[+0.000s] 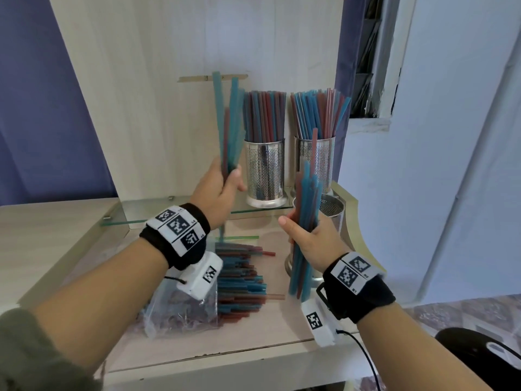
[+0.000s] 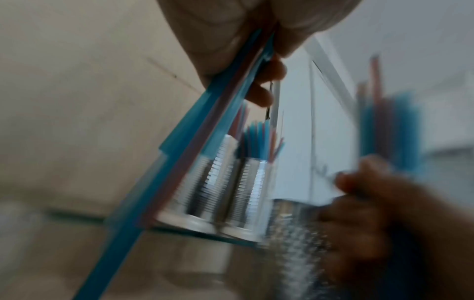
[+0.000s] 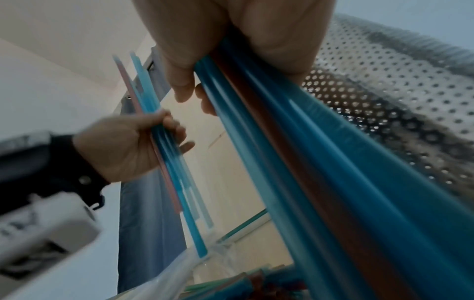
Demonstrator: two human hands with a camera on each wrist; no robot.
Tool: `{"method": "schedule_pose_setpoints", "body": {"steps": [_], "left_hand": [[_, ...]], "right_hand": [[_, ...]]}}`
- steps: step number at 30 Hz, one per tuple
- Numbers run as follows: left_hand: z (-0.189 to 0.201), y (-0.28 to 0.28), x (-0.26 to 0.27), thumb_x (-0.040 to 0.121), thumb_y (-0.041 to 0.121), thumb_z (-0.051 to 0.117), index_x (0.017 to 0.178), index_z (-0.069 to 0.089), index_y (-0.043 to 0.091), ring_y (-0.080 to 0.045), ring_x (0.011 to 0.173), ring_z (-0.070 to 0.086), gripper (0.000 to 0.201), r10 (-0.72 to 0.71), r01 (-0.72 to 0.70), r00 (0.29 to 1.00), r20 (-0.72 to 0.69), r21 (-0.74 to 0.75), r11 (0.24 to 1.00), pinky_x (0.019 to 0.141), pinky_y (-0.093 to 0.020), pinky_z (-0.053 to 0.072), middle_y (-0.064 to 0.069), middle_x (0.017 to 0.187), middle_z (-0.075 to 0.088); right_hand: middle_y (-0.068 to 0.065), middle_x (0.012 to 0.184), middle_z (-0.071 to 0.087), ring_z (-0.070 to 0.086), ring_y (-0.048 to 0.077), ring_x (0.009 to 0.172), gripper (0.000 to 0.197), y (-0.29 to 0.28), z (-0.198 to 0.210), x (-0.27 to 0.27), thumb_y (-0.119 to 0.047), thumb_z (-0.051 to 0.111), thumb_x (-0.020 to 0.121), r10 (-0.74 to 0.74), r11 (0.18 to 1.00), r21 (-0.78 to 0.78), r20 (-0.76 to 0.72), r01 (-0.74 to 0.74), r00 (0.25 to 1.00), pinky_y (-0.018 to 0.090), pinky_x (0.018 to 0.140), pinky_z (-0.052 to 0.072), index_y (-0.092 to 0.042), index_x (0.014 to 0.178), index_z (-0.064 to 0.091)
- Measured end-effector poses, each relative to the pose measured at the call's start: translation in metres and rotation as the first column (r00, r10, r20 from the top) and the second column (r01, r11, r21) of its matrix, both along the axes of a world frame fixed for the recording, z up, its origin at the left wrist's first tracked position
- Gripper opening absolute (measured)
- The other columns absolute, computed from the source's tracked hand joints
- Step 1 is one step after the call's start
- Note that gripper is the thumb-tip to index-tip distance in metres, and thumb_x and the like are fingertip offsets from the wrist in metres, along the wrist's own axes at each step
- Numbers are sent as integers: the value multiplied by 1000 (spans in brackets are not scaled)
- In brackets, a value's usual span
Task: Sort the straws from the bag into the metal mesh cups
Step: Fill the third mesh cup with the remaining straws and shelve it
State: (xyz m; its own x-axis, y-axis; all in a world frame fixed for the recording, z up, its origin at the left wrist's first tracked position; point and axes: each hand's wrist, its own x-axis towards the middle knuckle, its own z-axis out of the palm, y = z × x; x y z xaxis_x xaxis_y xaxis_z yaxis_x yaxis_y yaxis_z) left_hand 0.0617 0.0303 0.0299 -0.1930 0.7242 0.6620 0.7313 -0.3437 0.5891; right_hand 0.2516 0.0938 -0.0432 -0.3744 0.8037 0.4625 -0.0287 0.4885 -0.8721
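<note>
My left hand (image 1: 222, 183) grips a small upright bunch of blue and red straws (image 1: 231, 122), held just left of the left mesh cup (image 1: 265, 172). My right hand (image 1: 307, 238) grips a thicker bunch of blue and red straws (image 1: 306, 221) in front of a third mesh cup (image 1: 332, 213), which looks empty. Two mesh cups on the glass shelf, the left one and the right mesh cup (image 1: 314, 159), are full of straws. A pile of loose straws (image 1: 239, 280) lies on the counter, spilling from a clear plastic bag (image 1: 180, 311). In the right wrist view the fingers (image 3: 269, 40) wrap the bundle (image 3: 307, 162).
A glass shelf (image 1: 169, 210) carries the two full cups against a pale wood back panel (image 1: 169, 94). The counter's front edge (image 1: 225, 368) runs below my arms. A dark rounded object (image 1: 479, 354) sits at the lower right. A white wall stands to the right.
</note>
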Motion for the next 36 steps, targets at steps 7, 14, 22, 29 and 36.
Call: {"method": "schedule_pose_setpoints", "body": {"steps": [7,14,22,29,36], "left_hand": [[-8,-13,57,102,20,36,120,47,20,7,103,59,21,-367,447,825,430,-97,889,88,-14,47,3,117,58],[-17,-18,55,101,28,40,146,32,15,-7,119,54,48,-356,520,682,639,-81,850,106,-27,41,2,133,55],[9,-23,42,99,34,39,131,36,25,14,108,49,33,-360,465,820,445,-152,872,98,-14,36,10,130,50],[76,-32,38,74,54,70,144,18,35,-6,115,57,90,-177,194,970,-166,96,976,90,-32,53,2,145,42],[43,-16,67,89,59,37,141,43,13,-10,134,37,69,-143,155,823,-550,-24,988,112,-34,32,-3,147,43]], "right_hand": [[-13,92,70,67,-1,87,50,-17,11,-20,-36,73,73,105,992,80,-96,-97,990,19,80,53,-12,114,64],[-6,90,73,70,6,90,32,-22,18,-24,-2,77,78,242,970,48,-123,-238,962,23,79,53,-10,107,67],[11,65,55,54,14,60,12,-26,29,-21,2,71,80,200,979,23,48,-202,979,28,59,48,1,79,60],[0,71,63,60,8,63,17,-26,19,-11,-4,74,81,182,983,-13,160,-182,970,21,64,53,-18,78,65],[3,79,69,66,14,74,16,-21,12,3,-4,75,78,147,984,-117,87,-136,985,24,74,55,-16,81,67]]}}
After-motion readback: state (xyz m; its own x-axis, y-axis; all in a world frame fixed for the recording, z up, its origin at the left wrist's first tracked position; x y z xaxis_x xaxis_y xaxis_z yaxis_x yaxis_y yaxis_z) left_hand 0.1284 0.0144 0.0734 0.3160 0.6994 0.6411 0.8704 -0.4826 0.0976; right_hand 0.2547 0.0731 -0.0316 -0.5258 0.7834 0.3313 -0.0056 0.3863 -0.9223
